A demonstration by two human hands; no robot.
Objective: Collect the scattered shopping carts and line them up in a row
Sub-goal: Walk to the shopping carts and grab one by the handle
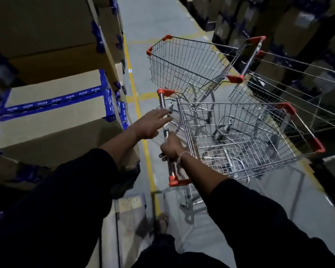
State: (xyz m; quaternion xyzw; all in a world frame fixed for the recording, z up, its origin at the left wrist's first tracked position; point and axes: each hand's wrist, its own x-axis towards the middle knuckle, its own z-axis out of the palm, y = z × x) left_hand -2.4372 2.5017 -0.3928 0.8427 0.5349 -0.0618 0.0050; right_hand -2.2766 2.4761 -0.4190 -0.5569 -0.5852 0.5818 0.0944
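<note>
A wire shopping cart (pixel 240 140) with orange corner caps stands right in front of me in the aisle. My right hand (pixel 171 147) grips its metal push bar (pixel 170 169) near the middle. Just above the upper part of that bar hovers my left hand (pixel 151 123), fingers stretched out straight. A second cart (pixel 188 64) stands further ahead, empty and facing away. At the right edge a third cart (pixel 298 88) is partly cut off, its basket close to the other two.
Stacked cardboard boxes with blue tape (pixel 52 105) line the left side. Dark shelving with boxes (pixel 278 22) runs along the right. A yellow floor line (pixel 137 105) runs down the grey aisle. A pale pallet corner (pixel 131 204) and my foot (pixel 162 221) are below.
</note>
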